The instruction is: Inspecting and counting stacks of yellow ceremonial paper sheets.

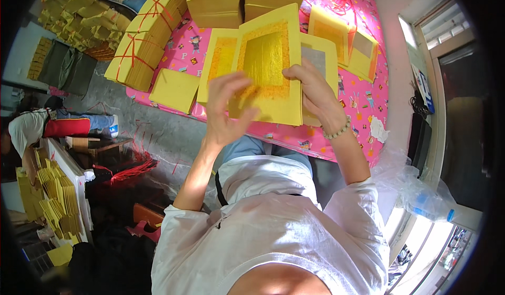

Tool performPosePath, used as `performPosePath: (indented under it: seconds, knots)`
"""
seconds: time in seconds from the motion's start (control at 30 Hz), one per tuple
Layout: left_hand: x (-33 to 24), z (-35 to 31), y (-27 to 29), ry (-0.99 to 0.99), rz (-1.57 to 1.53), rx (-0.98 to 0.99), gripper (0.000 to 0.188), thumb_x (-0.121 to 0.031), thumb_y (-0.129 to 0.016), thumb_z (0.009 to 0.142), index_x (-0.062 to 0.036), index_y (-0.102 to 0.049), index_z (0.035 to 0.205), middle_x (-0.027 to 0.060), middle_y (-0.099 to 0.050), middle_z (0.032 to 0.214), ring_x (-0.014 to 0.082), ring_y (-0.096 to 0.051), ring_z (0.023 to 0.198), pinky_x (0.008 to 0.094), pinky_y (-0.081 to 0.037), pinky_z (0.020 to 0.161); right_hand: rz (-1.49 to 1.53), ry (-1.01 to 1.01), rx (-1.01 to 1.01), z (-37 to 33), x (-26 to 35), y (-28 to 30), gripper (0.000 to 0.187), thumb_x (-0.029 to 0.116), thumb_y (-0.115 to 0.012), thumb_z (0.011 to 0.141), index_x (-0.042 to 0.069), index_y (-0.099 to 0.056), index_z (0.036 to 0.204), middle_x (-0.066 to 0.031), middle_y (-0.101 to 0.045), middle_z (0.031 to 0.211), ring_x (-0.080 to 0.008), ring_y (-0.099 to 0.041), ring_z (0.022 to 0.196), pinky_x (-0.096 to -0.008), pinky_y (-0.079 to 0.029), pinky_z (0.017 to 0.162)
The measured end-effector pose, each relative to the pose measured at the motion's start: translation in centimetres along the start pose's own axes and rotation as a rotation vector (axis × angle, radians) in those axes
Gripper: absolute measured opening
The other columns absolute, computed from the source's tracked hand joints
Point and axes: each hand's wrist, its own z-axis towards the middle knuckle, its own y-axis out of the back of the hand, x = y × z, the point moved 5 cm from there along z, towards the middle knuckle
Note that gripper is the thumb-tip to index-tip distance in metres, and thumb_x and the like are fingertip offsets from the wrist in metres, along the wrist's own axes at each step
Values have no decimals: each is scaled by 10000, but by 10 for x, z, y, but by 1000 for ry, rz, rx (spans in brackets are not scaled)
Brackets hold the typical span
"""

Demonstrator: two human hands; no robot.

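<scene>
My right hand pinches the right edge of a tilted stack of yellow paper sheets, thumb on top. The uppermost sheet carries a gold foil rectangle with a speckled orange border. At the stack's lower left, my left hand has its thumb and fingers apart; the fingers are blurred, and no held thing shows. Behind the held stack lies another yellow foil sheet on the left, and a sheet with a silvery patch on the right.
A pink patterned cloth covers the table. On it are red-tied paper bundles, tall yellow stacks, a plain yellow pile and more foil sheets. A co-worker bends over yellow paper at left.
</scene>
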Motion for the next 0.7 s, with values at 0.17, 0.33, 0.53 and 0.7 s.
performPosePath:
  seconds: [0.17, 0.33, 0.53, 0.7]
  knots:
    - [42, 3, -27, 750, -579, -110, 450, -196, -511, 966, -23, -379, 1359, 121, -509, 1235, 192, -467, 1161, 318, -382, 972, -3, 20, -71, -29, 8, 15, 436, 39, -469, 852, -23, -430, 1282, -100, -543, 1195, -175, -540, 1082, -316, -465, 921]
    - [24, 10, -55, 697, -783, -80, 512, -152, -529, 945, 7, -323, 1386, 147, -484, 1280, 184, -466, 1177, 315, -371, 988, 2, 25, -80, -41, 13, 20, 495, 37, -476, 855, -22, -383, 1337, -104, -500, 1267, -180, -461, 1207, -317, -403, 998]
    - [-7, 23, -66, 295, -324, -15, 458, -124, -559, 910, -35, -421, 1337, 139, -517, 1273, 228, -499, 1144, 350, -348, 1015, -438, 291, -71, -39, 4, 25, 730, 53, -489, 844, -43, -106, 1458, -164, -253, 1474, -225, -265, 1371, -325, -240, 1114]
    - [-24, 29, -69, 429, -443, 177, 279, -165, -642, 863, -54, -626, 1119, 123, -600, 1158, 232, -512, 1093, 346, -358, 988, -853, 475, -84, -42, -1, 21, 926, 79, -579, 796, -66, 62, 1447, -242, -88, 1507, -329, -65, 1432, -366, -185, 1141]
